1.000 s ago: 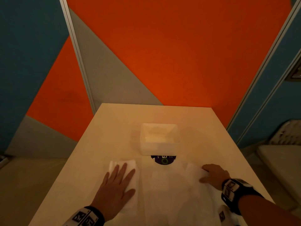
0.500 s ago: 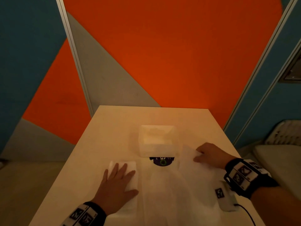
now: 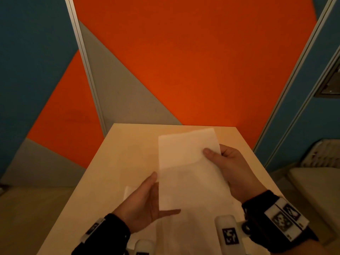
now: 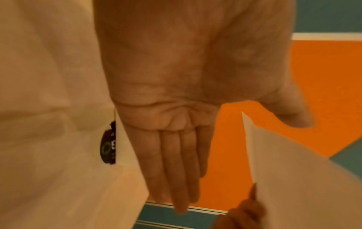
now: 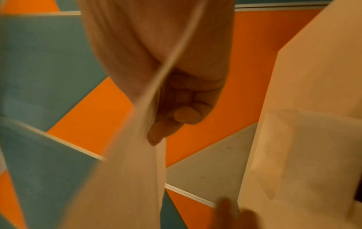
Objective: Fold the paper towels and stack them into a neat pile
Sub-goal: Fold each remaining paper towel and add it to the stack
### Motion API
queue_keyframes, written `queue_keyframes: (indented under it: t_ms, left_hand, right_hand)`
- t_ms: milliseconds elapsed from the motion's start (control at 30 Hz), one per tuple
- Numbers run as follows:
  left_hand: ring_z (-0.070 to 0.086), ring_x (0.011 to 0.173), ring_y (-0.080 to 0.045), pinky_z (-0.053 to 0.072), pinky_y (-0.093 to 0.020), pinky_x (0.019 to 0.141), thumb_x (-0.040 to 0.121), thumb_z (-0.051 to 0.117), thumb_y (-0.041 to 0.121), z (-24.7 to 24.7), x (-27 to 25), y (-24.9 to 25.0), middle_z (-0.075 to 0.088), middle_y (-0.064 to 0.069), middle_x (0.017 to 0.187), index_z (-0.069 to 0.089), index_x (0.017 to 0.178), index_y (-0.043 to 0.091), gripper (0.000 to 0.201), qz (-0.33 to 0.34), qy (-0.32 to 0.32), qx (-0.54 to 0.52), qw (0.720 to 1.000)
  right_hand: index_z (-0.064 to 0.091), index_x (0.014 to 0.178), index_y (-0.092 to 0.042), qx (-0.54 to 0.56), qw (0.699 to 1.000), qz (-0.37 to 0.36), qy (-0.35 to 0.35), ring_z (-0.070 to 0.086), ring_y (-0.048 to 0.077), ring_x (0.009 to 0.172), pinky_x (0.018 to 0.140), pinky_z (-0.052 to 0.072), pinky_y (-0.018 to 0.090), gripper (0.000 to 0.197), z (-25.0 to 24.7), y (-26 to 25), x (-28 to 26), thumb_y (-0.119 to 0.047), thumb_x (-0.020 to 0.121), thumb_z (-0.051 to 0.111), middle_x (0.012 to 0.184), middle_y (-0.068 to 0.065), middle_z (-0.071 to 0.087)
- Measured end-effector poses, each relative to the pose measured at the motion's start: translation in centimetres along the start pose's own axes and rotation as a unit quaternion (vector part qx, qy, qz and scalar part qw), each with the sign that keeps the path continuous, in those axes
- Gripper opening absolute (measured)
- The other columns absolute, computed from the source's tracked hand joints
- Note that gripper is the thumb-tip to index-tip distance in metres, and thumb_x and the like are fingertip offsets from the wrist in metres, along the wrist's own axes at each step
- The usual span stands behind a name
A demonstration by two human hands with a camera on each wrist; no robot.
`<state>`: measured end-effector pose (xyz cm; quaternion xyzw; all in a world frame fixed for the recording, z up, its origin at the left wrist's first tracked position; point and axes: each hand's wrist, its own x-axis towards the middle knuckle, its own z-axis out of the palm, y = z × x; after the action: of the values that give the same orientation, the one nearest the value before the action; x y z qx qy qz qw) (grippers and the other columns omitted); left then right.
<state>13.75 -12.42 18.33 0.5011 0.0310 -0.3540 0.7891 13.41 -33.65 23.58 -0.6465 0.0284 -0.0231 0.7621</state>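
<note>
My right hand [image 3: 215,155] pinches a white paper towel [image 3: 185,181] and holds it upright above the table [image 3: 114,162], thumb on the front face. In the right wrist view its curled fingers [image 5: 176,114] grip the sheet [image 5: 137,162]. My left hand [image 3: 156,196] is at the sheet's lower left edge, palm turned inward, with straight fingers [image 4: 176,170] and the thumb spread apart. The sheet's edge [image 4: 293,170] stands between thumb and fingers without being pinched. A folded towel [image 3: 128,192] lies on the table beneath the left hand. More white paper [image 3: 193,234] lies flat near me.
A translucent white box [image 5: 305,139] stands on the table; the lifted towel hides it in the head view. A black round marker [image 4: 107,148] sits on the tabletop. Orange, grey and blue wall panels rise behind the table. A pale seat [image 3: 316,183] stands to the right.
My right hand has lifted the towel off the table and raised it upright. My left hand has left the folded towel and turned up to the raised sheet's edge.
</note>
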Motion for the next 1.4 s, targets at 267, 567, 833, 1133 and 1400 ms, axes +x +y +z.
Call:
queue_keyframes:
  t_ms: [267,567,833,1133,1400]
  left_hand:
    - [0.070,0.090,-0.025,0.059,-0.031,0.072,0.080,0.058,0.014,0.9,0.6,0.5,0.070,-0.017,0.109,0.068,0.108,0.002,0.032,0.078,0.028,0.038,0.996]
    - [0.065,0.106,-0.032,0.050,-0.046,0.092,0.079,0.058,0.013,1.7,0.2,0.7,0.069,-0.014,0.112,0.064,0.114,0.007,0.036,0.096,0.021,0.054,0.994]
    - [0.071,0.084,-0.022,0.059,-0.031,0.068,0.078,0.069,0.010,2.1,-0.6,1.0,0.073,-0.011,0.099,0.077,0.095,0.015,0.019,0.131,-0.021,0.020,0.991]
    - [0.070,0.082,-0.025,0.058,-0.032,0.068,0.080,0.044,0.062,1.6,-0.6,1.5,0.071,-0.012,0.104,0.073,0.108,0.013,0.063,0.047,-0.002,-0.066,0.997]
    - [0.067,0.099,-0.030,0.057,-0.035,0.078,0.079,0.060,0.012,1.8,-0.4,1.2,0.068,-0.018,0.113,0.065,0.114,0.001,0.037,0.114,0.020,0.039,0.993]
  right_hand:
    - [0.068,0.110,-0.010,0.025,0.999,0.036,0.014,0.069,0.030,0.098,0.086,0.055,0.046,0.023,-0.6,1.9,-0.5,-0.009,0.091,0.055,0.107,0.009,0.073]
    - [0.076,0.098,-0.013,0.092,0.995,0.015,-0.044,0.070,0.024,0.097,0.076,0.059,0.031,0.024,-1.4,1.7,-0.7,-0.011,0.081,0.059,0.108,0.010,0.072]
    - [0.078,0.074,-0.009,-0.039,0.985,-0.054,-0.158,0.064,0.020,0.109,0.082,0.056,0.032,0.013,-2.3,1.4,-1.0,-0.004,0.073,0.066,0.119,0.002,0.067]
    - [0.075,0.084,0.007,-0.124,0.975,-0.056,-0.175,0.068,0.029,0.095,0.077,0.057,0.033,0.017,-2.9,1.4,-1.3,0.013,0.082,0.059,0.104,0.013,0.069]
    - [0.076,0.087,0.002,-0.130,0.975,-0.041,-0.173,0.069,0.021,0.091,0.072,0.055,0.025,0.022,-2.7,0.9,-1.5,0.011,0.086,0.056,0.100,0.006,0.071]
